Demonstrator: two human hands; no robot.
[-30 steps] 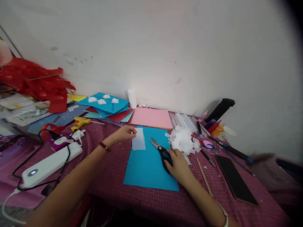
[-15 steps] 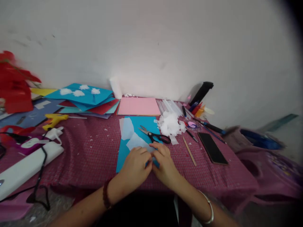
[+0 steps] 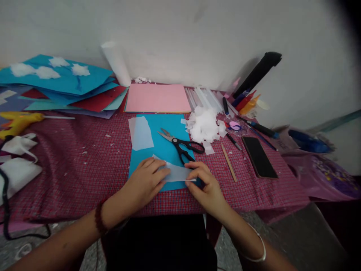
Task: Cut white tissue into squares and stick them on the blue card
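Note:
Both hands are on a folded strip of thin translucent white paper [image 3: 177,173], above the lower part of a blue sheet [image 3: 166,122]. My left hand [image 3: 145,180], a dark beaded bracelet at its wrist, grips the strip's left part with bent fingers. At the right end, my right hand [image 3: 204,186] pinches the paper between thumb and fingers. Black-handled scissors [image 3: 187,145] lie just beyond, blades partly apart and pointing up-left. Another translucent paper piece [image 3: 141,133] rests on the blue sheet's left edge. Right of the scissors is a heap of small white paper pieces [image 3: 205,126].
A phone [image 3: 259,157], a wooden stick [image 3: 229,162] and pens lie at right. Pink paper [image 3: 158,98] and clear glue sticks [image 3: 207,98] are at the back. Left are stacked coloured sheets [image 3: 84,84], a yellow glue gun [image 3: 21,122] and a white power strip [image 3: 19,175].
My hands have moved apart, uncovering the paper strip between them; before, the fingertips were close together. The view has tilted down, so the table things appear higher.

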